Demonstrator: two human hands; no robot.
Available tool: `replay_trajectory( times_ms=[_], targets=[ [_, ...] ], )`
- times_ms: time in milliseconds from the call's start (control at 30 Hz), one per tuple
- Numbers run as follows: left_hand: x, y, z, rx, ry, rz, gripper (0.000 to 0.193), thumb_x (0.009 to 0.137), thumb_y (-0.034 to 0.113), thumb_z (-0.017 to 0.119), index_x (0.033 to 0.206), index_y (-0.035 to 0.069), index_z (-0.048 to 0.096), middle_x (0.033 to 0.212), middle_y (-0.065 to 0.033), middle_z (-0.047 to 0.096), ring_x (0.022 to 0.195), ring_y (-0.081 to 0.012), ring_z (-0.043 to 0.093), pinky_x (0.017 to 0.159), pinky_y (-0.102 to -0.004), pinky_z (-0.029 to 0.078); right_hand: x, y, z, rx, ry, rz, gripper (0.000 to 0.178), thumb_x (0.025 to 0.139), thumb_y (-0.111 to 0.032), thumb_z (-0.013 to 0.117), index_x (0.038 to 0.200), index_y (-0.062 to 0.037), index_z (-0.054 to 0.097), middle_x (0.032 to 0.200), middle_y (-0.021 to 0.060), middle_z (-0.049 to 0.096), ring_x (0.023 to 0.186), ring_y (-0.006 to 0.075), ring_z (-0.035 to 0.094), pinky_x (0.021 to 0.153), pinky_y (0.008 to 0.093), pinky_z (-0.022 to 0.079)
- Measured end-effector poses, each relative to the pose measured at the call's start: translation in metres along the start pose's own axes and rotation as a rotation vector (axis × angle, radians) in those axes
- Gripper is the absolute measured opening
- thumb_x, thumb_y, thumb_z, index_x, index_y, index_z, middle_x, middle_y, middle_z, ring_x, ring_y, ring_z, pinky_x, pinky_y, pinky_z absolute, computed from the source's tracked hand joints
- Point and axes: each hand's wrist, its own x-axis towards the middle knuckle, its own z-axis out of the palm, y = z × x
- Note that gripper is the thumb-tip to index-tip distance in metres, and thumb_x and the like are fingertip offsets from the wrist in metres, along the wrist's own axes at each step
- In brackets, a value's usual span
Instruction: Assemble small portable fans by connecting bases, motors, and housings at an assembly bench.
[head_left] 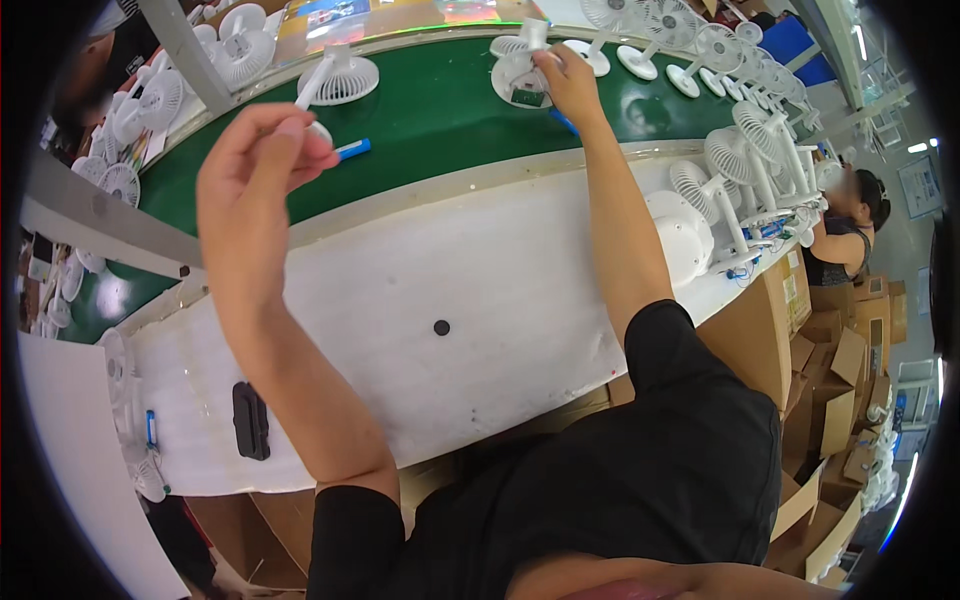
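Note:
My left hand (250, 170), raised over the near edge of the green surface, is closed with its fingers round the white stem of a small desk fan (345, 82). The fan's round cage rests on the green, and its base is mostly behind my fingers. A blue cylinder (353, 149), battery-like, lies beside those fingertips. Farther right, my right hand (572, 88) reaches across and pinches the edge of another white fan (518, 75). That one's round base shows a dark green patch like a circuit board. Another blue cylinder (563, 121) sits under my right wrist.
A white worktop (500, 280) lies before me, bearing a black disc (442, 328) and a black oblong object (250, 420). White fans (710, 180) crowd its right end; more stand along the green conveyor-like strip (440, 130). Cardboard boxes (750, 325) and a co-worker (850, 225) are at the right.

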Motion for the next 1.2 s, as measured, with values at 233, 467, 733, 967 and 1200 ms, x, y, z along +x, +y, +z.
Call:
replay_trajectory(
  times_ms=[233,467,733,967,1200],
  targets=[
    [-0.01,-0.037,0.068,0.398,-0.045,0.154,0.037,0.087,0.023,0.066,0.117,0.002,0.059,0.122,-0.0157,0.057,0.106,-0.0237,0.058,0.088,-0.0341,0.048,-0.037,-0.126,-0.019,0.222,0.077,0.146,0.039,0.091,-0.036,0.061,0.08,0.0014,0.067,0.071,0.0117,0.064,0.065,0.0222,0.055,0.064,0.0321,0.046],
    [-0.034,-0.03,0.1,0.532,0.033,0.37,0.032,0.083,0.018,0.069,0.109,0.004,0.059,0.129,-0.0189,0.051,0.111,-0.0277,0.055,0.093,-0.0376,0.044,-0.083,-0.191,-0.031,0.231,-0.134,0.178,0.039,0.092,-0.031,0.058,0.073,0.0022,0.063,0.063,0.0088,0.06,0.062,0.0207,0.048,0.059,0.0329,0.043],
    [-0.027,-0.031,0.093,0.553,0.076,0.447,0.02,0.075,0.009,0.07,0.092,0.003,0.06,0.119,-0.0178,0.055,0.105,-0.0299,0.056,0.087,-0.0364,0.046,-0.082,-0.188,-0.024,0.348,-0.114,-0.094,0.026,0.091,-0.023,0.059,0.081,0.001,0.065,0.068,0.0056,0.06,0.064,0.0164,0.049,0.059,0.0285,0.042],
    [-0.021,-0.024,0.099,0.399,-0.052,0.417,0.017,0.072,0.003,0.068,0.084,0.003,0.056,0.115,-0.0143,0.057,0.102,-0.0297,0.055,0.085,-0.0358,0.045,-0.077,-0.186,-0.017,0.372,-0.039,-0.265,0.017,0.087,-0.015,0.062,0.09,0.0009,0.066,0.074,0.0061,0.062,0.065,0.015,0.053,0.059,0.0267,0.044],
    [-0.028,-0.028,0.113,0.433,-0.18,0.49,0.019,0.072,-0.001,0.065,0.086,0.004,0.053,0.114,-0.014,0.057,0.101,-0.0305,0.055,0.085,-0.0365,0.045,-0.075,-0.188,-0.036,0.364,-0.107,-0.07,0.013,0.086,-0.012,0.062,0.091,-0.002,0.068,0.073,0.0038,0.061,0.066,0.0118,0.051,0.059,0.0234,0.042]
  ],
)
